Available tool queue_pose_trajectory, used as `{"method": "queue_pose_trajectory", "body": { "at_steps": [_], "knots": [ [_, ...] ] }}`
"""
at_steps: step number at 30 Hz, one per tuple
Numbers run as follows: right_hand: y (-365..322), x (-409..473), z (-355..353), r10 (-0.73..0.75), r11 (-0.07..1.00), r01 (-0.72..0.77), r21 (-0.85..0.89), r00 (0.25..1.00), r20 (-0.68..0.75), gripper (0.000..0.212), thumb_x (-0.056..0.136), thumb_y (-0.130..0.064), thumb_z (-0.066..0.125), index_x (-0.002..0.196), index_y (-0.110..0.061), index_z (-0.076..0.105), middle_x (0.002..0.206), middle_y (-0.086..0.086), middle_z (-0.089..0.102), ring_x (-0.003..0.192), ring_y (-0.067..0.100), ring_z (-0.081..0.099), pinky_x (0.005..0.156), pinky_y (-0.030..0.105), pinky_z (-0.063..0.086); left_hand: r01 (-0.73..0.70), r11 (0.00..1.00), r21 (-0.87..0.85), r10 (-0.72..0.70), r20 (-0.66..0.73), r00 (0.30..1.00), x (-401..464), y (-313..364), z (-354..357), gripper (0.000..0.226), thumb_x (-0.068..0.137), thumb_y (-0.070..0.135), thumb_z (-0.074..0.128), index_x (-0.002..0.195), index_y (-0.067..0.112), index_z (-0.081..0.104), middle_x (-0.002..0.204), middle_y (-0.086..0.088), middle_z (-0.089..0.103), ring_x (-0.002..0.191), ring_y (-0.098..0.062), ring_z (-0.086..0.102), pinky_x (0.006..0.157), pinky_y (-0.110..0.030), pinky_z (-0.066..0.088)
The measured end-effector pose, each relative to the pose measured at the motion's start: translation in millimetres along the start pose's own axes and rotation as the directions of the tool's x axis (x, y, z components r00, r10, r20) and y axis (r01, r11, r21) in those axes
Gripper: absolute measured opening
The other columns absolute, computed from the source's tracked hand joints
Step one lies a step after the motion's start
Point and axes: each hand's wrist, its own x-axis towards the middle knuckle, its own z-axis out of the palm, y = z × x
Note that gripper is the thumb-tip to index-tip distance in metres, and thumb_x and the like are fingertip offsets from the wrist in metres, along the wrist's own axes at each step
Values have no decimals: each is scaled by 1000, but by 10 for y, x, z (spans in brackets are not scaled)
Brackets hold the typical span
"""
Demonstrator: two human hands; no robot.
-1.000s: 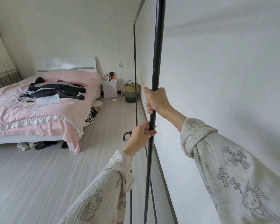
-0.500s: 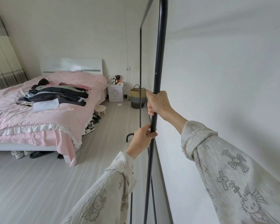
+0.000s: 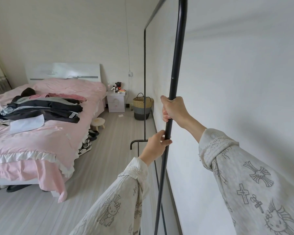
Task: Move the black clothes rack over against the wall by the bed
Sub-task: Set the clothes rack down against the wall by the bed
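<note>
The black clothes rack (image 3: pixel 176 65) stands along the white wall (image 3: pixel 236 82) on the right side of the room, very close to it; whether it touches the wall I cannot tell. Its near upright post rises from the bottom of the view to the top. The far post stands further along the same wall, and a thin top bar joins the two posts. A curved foot of the rack rests on the floor (image 3: pixel 109 150) near the far post.

Both hands grasp the near post. The right hand (image 3: pixel 174 108) is clenched around it higher up, the fingers wrapped on the post and the arm stretched forward. The left hand (image 3: pixel 155 145) is closed on the same post just below, with a small piece of bare post between the two hands. Both sleeves are light grey with printed crosses and cat figures.

The bed (image 3: pixel 41 133) with pink covers is on the left, well apart from the rack, and dark clothes (image 3: pixel 41 109) lie on it. A woven basket (image 3: pixel 142 106) stands by the wall beyond the far post, beside a small white nightstand (image 3: pixel 116 102).
</note>
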Motion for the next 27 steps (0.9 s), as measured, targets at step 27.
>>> {"method": "queue_pose_trajectory", "body": {
  "at_steps": [27],
  "knots": [
    [717,4465,403,-6,997,10,70,998,-56,51,95,-16,42,50,-21,19,28,-9,19,23,11,18,36,15,19,-27,999,25,27,7,1000,4505,-884,-690,8,88,20,54,92,24,49,97,-4,64,87,-19,59,74,-32,48]
  ]
}}
